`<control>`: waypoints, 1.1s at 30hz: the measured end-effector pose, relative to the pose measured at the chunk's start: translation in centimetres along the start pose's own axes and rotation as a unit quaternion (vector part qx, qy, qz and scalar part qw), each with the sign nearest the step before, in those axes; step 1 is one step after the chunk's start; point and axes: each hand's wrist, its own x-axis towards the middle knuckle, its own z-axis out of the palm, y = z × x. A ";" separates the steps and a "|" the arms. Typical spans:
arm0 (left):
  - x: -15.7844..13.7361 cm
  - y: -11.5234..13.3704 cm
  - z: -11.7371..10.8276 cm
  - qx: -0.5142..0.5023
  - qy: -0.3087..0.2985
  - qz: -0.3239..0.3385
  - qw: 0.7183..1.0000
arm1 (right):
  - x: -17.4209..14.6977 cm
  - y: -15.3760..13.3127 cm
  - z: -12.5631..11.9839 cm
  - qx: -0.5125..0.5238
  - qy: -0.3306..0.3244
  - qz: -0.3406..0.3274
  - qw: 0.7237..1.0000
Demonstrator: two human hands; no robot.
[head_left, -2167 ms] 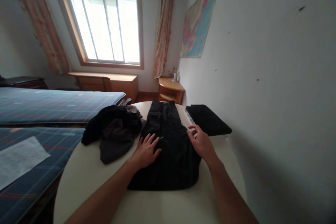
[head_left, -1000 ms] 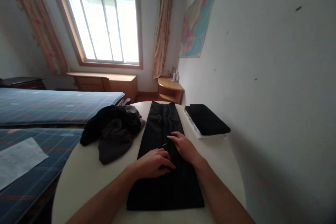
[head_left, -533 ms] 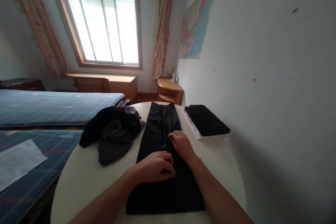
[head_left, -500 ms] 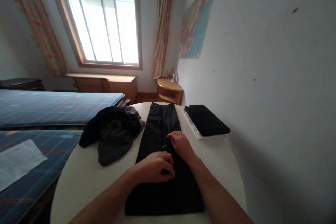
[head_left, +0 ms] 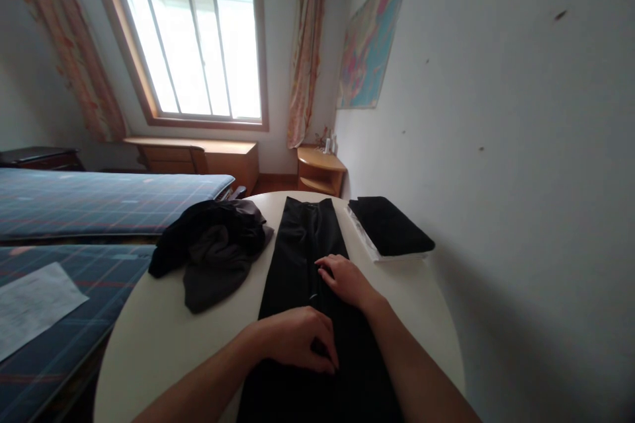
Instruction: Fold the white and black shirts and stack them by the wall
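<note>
A long black garment (head_left: 290, 258), perhaps a skirt, lies lengthwise on the round white table (head_left: 163, 344). Its waistband end points away from me, and a small pale mark shows along its middle line. Low on the cloth, my left hand (head_left: 302, 337) has thumb and fingertips pinched together on the fabric. Farther up, on the right half, my right hand (head_left: 344, 281) rests with its fingers stretched over the cloth near the middle line. The near end of the garment runs out of the picture.
Left on the table is a crumpled black and grey cloth heap (head_left: 213, 251). A folded black item (head_left: 391, 225) lies on something white at the right, near the wall (head_left: 520, 211). Plaid mattresses (head_left: 114, 205) stand at the left, with a paper sheet (head_left: 40, 307) on one.
My left hand has come toward me, and the garment has shifted the same way, its near edge leaving the picture. The right hand has moved slightly nearer. The cloth's upper part looks smoother.
</note>
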 end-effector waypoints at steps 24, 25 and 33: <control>0.2 0.2 0.4 0.098 0.025 0.027 0.995 | 0.3 0.3 0.4 -0.086 0.005 0.009 0.996; 0.2 0.1 0.5 0.097 0.023 0.027 0.995 | 0.3 0.3 0.3 -0.094 0.005 0.014 0.995; 0.3 0.1 0.4 0.096 0.021 0.021 0.995 | 0.4 0.2 0.1 -0.095 0.028 0.018 0.995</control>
